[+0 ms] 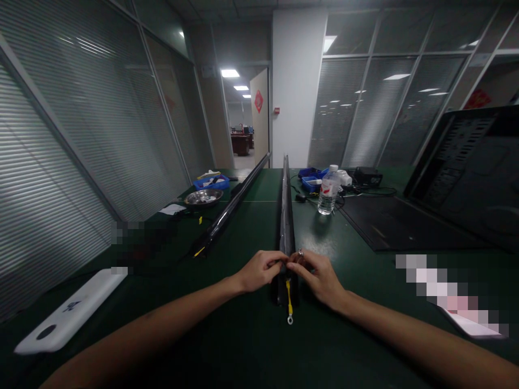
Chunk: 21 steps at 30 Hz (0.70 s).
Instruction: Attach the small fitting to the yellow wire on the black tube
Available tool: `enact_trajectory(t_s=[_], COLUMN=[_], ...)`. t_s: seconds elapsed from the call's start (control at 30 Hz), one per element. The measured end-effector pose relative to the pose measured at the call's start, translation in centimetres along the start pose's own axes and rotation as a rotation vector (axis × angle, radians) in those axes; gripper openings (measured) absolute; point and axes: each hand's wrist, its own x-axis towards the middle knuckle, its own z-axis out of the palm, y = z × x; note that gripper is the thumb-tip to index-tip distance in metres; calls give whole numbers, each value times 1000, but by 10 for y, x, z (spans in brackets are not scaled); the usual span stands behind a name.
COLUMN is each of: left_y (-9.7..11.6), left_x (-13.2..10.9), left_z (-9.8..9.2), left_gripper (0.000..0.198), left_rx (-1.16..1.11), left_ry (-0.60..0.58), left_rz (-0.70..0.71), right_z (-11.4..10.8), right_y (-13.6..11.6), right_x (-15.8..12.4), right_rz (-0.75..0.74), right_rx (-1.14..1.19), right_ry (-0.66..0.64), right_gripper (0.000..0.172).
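Note:
A long black bar (286, 216) lies lengthwise on the green table (251, 232), its near end between my hands. My left hand (263, 268) has thumb and forefinger pinched at the bar's left side. From the right, my right hand (320, 275) pinches at the same spot, with a ring on one finger. The fingertips of both hands nearly meet over the bar; what they hold is too small to make out. A yellow wire (289, 297) with a metal ring terminal (290, 320) sticks out toward me below the fingers.
A second black bar (227, 213) lies to the left, near a metal bowl (204, 198) and a blue tray (211, 182). On the right are a water bottle (328, 192), blue bins (311, 183), a black mat (393, 221) and a large black case (470, 178). A white object (71, 313) lies front left.

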Motion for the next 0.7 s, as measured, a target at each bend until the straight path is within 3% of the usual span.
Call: enact_trajectory(t_s=[0.7], left_y=[4], left_x=[1], left_z=[-1], left_gripper=[28], left_rx=[43], left_ry=[-1], left_rz=[4], right_z=[-1], right_y=[0], right_x=[1], right_rz=[-109], right_rx=[-45], right_ry=[-1], right_gripper=[23])
